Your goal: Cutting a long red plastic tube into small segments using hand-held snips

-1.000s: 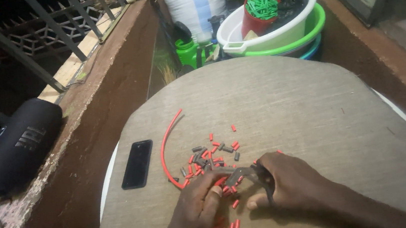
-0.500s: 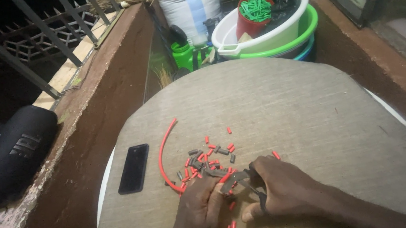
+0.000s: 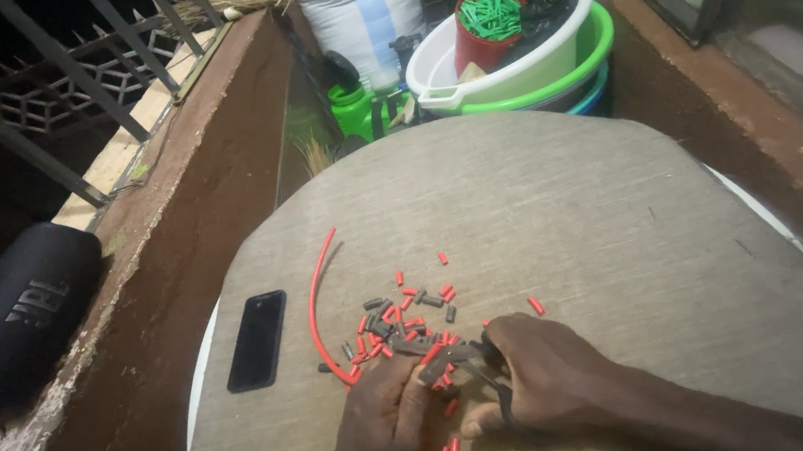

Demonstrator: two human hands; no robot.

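Resting on the near edge of a round table [image 3: 621,232] covered with a grey woven cloth, both hands are seen close together over a scatter of small cut pieces. The right hand [image 3: 547,379] is closed around a dark pair of scissors [image 3: 481,366], whose blades point left toward the left hand. The left hand [image 3: 388,426] is pinched narrowly, its fingertips [image 3: 427,377] holding a short length of red tubing just beside the blades. The heap of red and grey cut pieces [image 3: 402,320] lies just beyond the hands, with a few more red pieces scattered near the wrists. A long red tube [image 3: 315,304] is curved along the left side of the heap. Further left, a black phone [image 3: 257,340] is laid flat on the cloth. A black cylindrical speaker [image 3: 18,315] sits on the ledge at far left. Beyond the table, stacked white and green basins [image 3: 544,66] hold a red cup of green pieces [image 3: 490,22].
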